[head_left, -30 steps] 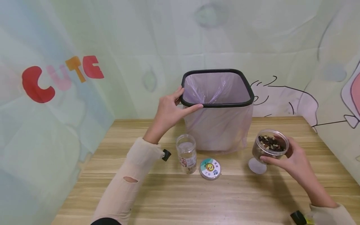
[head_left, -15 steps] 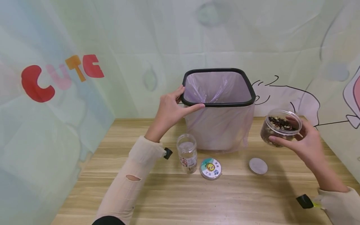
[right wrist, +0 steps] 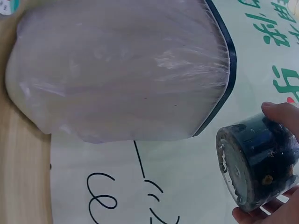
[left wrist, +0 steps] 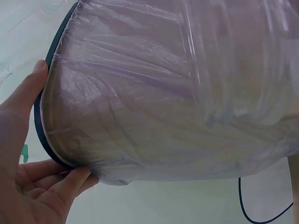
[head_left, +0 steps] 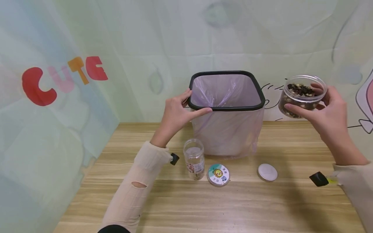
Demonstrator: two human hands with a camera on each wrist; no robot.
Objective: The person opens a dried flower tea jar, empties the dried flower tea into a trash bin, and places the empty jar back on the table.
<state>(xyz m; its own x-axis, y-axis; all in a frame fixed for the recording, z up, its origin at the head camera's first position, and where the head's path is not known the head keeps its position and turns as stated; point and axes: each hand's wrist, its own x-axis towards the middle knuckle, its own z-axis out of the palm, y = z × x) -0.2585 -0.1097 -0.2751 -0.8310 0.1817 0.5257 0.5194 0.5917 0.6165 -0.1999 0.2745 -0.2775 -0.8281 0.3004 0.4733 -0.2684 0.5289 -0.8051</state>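
Note:
My right hand holds an open, clear plastic jar of dark and pale loose bits up in the air, right of the trash can. It stays upright, thumb on the near side and fingers behind. In the right wrist view the base of the jar shows beside the can's rim. My left hand grips the can's black rim at its front left corner, thumb along the front. In the left wrist view the fingers curl at the rim's underside. A pale purple bag lines the can.
On the wooden table, a tall clear jar with a printed label stands before the can. Beside it lies a round lid with a cartoon print; farther right is a plain whitish disc. A printed cloth hangs behind.
My right hand has lifted the jar up and to the right, from low over the whitish disc to about rim height of the can. The left hand stays on the rim.

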